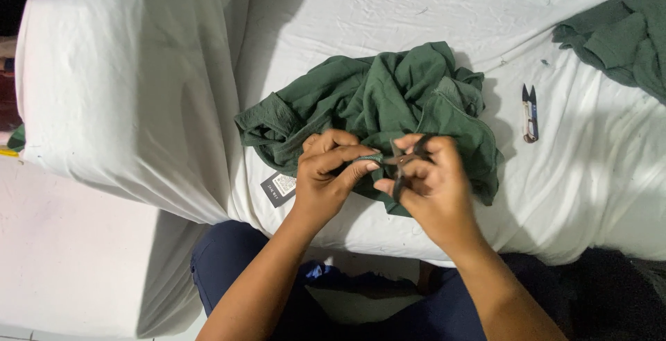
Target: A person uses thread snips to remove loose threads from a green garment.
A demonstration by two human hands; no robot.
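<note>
**Trimming at the edge of a crumpled green garment**

We see the left hand [326, 174] pinching a fold of the crumpled dark green cotton garment [388, 98] on the white sheet-covered surface [347, 8]. The right hand [430, 181] is closed around small dark thread snips [402, 167], their long axis running roughly up and down in the view; we cannot tell which way the tips point. We judge a trimming step in hand; the next cut calls for taut cloth. A second pair of snips [530, 113] lies well apart, right, tips pointing away.
</note>
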